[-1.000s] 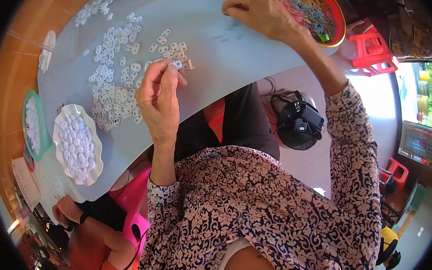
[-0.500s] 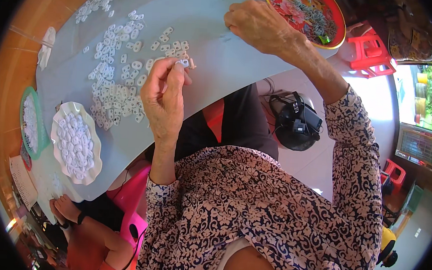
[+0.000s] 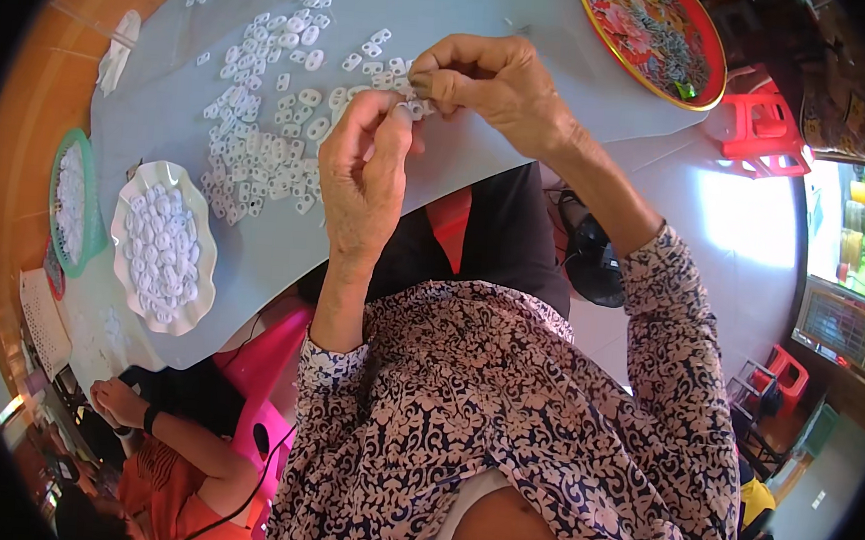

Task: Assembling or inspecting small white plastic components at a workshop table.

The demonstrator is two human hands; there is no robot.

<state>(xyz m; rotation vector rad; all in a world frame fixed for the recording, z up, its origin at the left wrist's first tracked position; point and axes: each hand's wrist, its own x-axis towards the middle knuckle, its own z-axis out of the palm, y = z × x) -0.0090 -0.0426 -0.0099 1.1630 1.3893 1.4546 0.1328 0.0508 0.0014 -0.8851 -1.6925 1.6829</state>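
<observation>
Over the near edge of the grey table, both hands meet at a small white two-holed plastic piece (image 3: 413, 108). My left hand (image 3: 367, 175) pinches it between thumb and forefinger. From the right, my right hand (image 3: 510, 93) comes in with thumb and fingers pressed together against it; whatever is in that pinch is too small and covered to make out. Many similar white pieces (image 3: 264, 166) lie loose on the table left of and beyond my left hand. At the far right, a red tray with a gold rim (image 3: 711, 49) holds many small grey metal parts, which look like screws.
A white scalloped dish (image 3: 211, 244) full of white oval pieces stands at the left, beside a green basket (image 3: 94, 236) of white pieces. Another person's hands (image 3: 120, 402) rest near the table's lower left edge. A red stool (image 3: 763, 128) stands beyond the tray.
My right hand has come from beside the red tray, left and nearer, to the white piece in my left hand. My left hand keeps its pinch. The view has shifted slightly.
</observation>
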